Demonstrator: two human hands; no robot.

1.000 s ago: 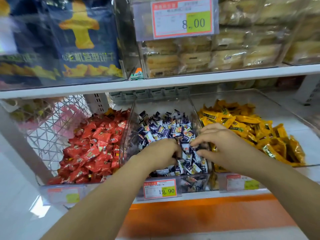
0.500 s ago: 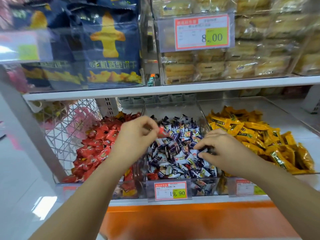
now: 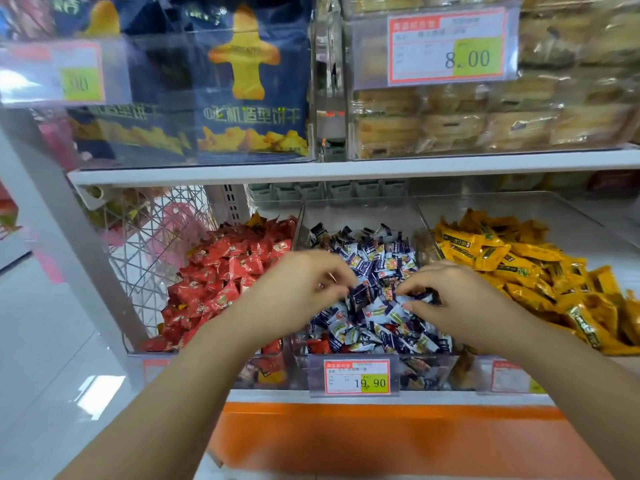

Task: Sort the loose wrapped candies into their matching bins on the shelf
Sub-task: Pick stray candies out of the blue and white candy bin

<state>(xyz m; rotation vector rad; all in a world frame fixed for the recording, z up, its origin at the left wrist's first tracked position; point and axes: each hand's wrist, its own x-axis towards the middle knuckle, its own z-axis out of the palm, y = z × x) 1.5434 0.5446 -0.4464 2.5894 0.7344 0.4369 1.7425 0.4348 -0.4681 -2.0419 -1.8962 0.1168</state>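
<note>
In the middle clear plastic bin (image 3: 360, 211) of the lower shelf lies the heap of blue-and-white wrapped candies (image 3: 377, 258). Several stray red-wrapped candies (image 3: 318, 345) sit among them at the heap's 7 o'clock edge, against the bin's front wall.

Left hand (image 3: 298, 289): positioned at 9 o'clock of the heap, over the divider between the middle and left bins. Its fingers (image 3: 341, 284) are curled inward with the tips close together. Whether they hold a candy cannot be determined.

Right hand (image 3: 453, 299): positioned at 3 o'clock of the heap. Its fingers (image 3: 407, 292) are curled downward, and the tips and thumb touch the blue-and-white wrappers. Whether a wrapper is pinched cannot be determined.

Adjacent bins: at 9 o'clock, the left clear bin (image 3: 265, 372) holds red-wrapped candies (image 3: 225, 271). At 3 o'clock, the right clear bin (image 3: 554, 216) holds yellow-wrapped candies (image 3: 519, 271).

At 6 o'clock, a red-bordered price tag reading 19.90 (image 3: 356, 377) is fixed to the middle bin's front, above an orange base panel (image 3: 381, 441). At 12 o'clock, a white shelf board (image 3: 346, 166) carries dark blue biscuit bags (image 3: 252, 81), clear-wrapped pale cakes (image 3: 485, 123) and a price tag reading 8.00 (image 3: 446, 46). A white wire mesh panel (image 3: 149, 254) closes the shelf at far 9 o'clock.
</note>
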